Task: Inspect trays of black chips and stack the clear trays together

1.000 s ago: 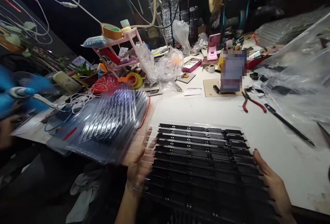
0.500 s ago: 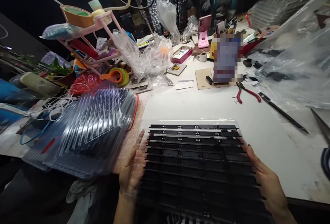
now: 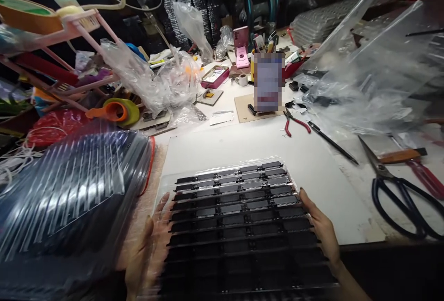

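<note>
A clear plastic tray filled with rows of black toothed strips is held between both hands over the near edge of a white board. My left hand grips its left side, with the thumb up and the fingers seen through the clear plastic. On the opposite side, my right hand clasps the rim, its thumb near the upper right corner. The tray's near end fades into shadow at the bottom of the view, and the right fingers are mostly hidden beneath it.
To the left lies a stack of clear ridged trays. Scissors, a black pen and red-handled pliers lie at the right. Plastic bags crowd the right back; a pink rack stands at the left.
The view has swung right, so the bench things sit farther left and the scissors show whole. Both hands still hold the tray, now slightly turned with its right far corner higher.
</note>
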### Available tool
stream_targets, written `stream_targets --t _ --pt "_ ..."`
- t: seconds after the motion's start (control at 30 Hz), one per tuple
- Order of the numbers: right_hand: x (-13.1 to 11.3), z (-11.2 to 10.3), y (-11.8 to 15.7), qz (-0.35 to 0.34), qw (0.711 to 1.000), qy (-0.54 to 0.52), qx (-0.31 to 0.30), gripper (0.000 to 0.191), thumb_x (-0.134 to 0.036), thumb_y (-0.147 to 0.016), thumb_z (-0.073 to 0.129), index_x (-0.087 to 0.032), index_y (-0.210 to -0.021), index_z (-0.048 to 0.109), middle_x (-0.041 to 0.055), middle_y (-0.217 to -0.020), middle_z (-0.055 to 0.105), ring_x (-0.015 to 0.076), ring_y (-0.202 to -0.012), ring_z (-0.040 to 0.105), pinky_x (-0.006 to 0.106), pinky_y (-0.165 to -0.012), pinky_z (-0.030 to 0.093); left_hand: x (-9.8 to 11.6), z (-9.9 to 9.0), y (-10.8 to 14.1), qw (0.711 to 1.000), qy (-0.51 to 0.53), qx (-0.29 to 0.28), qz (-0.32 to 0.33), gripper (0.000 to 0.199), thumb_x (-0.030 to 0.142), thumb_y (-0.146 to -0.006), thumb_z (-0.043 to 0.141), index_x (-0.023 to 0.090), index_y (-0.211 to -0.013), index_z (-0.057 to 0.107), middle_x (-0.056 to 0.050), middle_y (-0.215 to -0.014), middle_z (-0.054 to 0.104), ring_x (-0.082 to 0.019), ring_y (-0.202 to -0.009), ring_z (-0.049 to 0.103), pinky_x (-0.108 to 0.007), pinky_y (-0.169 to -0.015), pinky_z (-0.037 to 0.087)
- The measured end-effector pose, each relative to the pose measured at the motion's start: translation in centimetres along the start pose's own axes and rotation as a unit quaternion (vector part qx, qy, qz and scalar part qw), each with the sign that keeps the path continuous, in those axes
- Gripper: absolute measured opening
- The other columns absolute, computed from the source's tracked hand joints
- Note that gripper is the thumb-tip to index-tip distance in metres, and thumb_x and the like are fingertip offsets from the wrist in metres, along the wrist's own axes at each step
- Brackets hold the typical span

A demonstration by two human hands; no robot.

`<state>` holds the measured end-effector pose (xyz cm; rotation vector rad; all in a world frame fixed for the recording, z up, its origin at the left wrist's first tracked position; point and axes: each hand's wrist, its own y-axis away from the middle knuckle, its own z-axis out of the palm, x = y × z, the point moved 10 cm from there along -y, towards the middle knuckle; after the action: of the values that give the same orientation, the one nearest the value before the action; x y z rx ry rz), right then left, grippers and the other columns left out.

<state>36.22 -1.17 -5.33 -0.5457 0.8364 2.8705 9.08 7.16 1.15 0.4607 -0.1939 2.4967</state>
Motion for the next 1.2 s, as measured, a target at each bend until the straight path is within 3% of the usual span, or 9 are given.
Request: stream_targets --t 0.23,0.47,0.63,0.7,0.83,0.93,1.0,1.1,1.2 --pt "0.0 2.6 0.4 0.011 0.997 -0.073 0.003 0.034 -0.017 -0.088 0.041 -0.023 -0.112 0.064 -0.0040 -0.122 0.061 0.0097 -0.117 0.052 0.018 -0.093 0.047 0.0 0.2 0.2 1.000 0.005 0.004 0.009 0.055 0.044 -0.091 -0.008 0.030 -0.144 -0.007 -0.004 -0.152 0.020 -0.015 -0.136 0.024 -0.038 -0.114 0.002" --pt "-0.8 0.3 0.7 -0.014 0.999 -0.012 0.038 0.052 0.000 -0.083 0.035 -0.029 -0.122 0.056 -0.0103 -0.120 0.061 0.0039 -0.116 0.050 0.015 -0.095 0.044 0.1 -0.5 0.3 0.995 -0.056 0.082 0.022 0.051 0.038 -0.095 0.002 0.027 -0.145 -0.004 -0.009 -0.140 0.046 -0.018 -0.129 0.040 -0.043 -0.113 0.012" --pt "-0.1 0.8 0.5 0.028 0.999 -0.006 0.037 0.033 -0.024 -0.091 0.042 -0.031 -0.116 0.061 -0.0075 -0.119 0.063 0.0108 -0.111 0.057 0.022 -0.094 0.048 0.3 -2.0 0.8 0.981 -0.084 0.172 0.018 0.051 0.030 -0.096 0.015 0.028 -0.146 0.004 -0.008 -0.133 0.053 -0.021 -0.124 0.046 -0.044 -0.113 0.017" --pt "0.0 1.4 0.5 0.052 0.998 0.003 0.037 0.029 -0.030 -0.090 0.046 -0.030 -0.112 0.064 -0.0041 -0.115 0.066 0.0147 -0.109 0.059 0.028 -0.094 0.049 0.4 -2.0 0.7 0.982 -0.082 0.167 0.016 0.051 0.032 -0.096 0.015 0.027 -0.146 0.004 -0.008 -0.134 0.052 -0.021 -0.126 0.044 -0.045 -0.113 0.015" --pt "-0.3 2.6 0.9 0.092 0.995 0.024 0.016 0.030 -0.033 -0.091 0.046 -0.026 -0.114 0.063 0.0031 -0.107 0.070 0.0198 -0.104 0.062 0.040 -0.093 0.048 -0.3 -0.3 0.2 0.994 -0.043 0.098 -0.017 0.057 0.043 -0.095 0.010 0.020 -0.145 -0.003 -0.013 -0.144 0.038 -0.022 -0.134 0.031 -0.048 -0.113 0.008" --pt "-1.2 3.4 1.1 0.059 0.998 0.003 -0.007 0.039 -0.046 -0.092 0.036 -0.029 -0.117 0.061 0.0045 -0.110 0.068 0.0208 -0.101 0.063 0.045 -0.091 0.047 -0.2 1.3 0.1 0.998 -0.018 0.060 -0.002 0.070 0.054 -0.091 0.014 0.015 -0.145 -0.006 -0.014 -0.150 0.022 -0.024 -0.137 0.021 -0.047 -0.113 0.006" --pt "-1.3 3.5 1.0 0.040 0.999 -0.015 -0.011 0.038 -0.045 -0.092 0.036 -0.031 -0.120 0.058 0.0035 -0.111 0.068 0.0200 -0.099 0.064 0.044 -0.092 0.047 0.3 2.2 0.0 0.998 -0.023 0.043 0.028 0.071 0.054 -0.090 0.019 0.017 -0.145 -0.007 -0.013 -0.152 0.018 -0.023 -0.138 0.019 -0.047 -0.113 0.009" --pt "-0.4 3.4 0.9 0.058 0.998 -0.021 -0.010 0.035 -0.032 -0.091 0.044 -0.030 -0.124 0.056 0.0011 -0.109 0.069 0.0177 -0.096 0.066 0.038 -0.092 0.048 1.3 2.1 0.2 0.995 -0.052 0.057 0.058 0.063 0.042 -0.092 0.024 0.023 -0.145 -0.006 -0.009 -0.152 0.022 -0.022 -0.137 0.024 -0.046 -0.111 0.019" --pt "0.4 3.0 0.8 0.082 0.996 -0.020 0.018 0.035 -0.023 -0.089 0.047 -0.028 -0.123 0.056 -0.0006 -0.105 0.070 0.0157 -0.093 0.067 0.032 -0.091 0.050 2.0 1.1 0.4 0.990 -0.099 0.079 0.060 0.055 0.028 -0.094 0.018 0.028 -0.145 -0.003 -0.010 -0.145 0.037 -0.022 -0.127 0.043 -0.045 -0.105 0.035"
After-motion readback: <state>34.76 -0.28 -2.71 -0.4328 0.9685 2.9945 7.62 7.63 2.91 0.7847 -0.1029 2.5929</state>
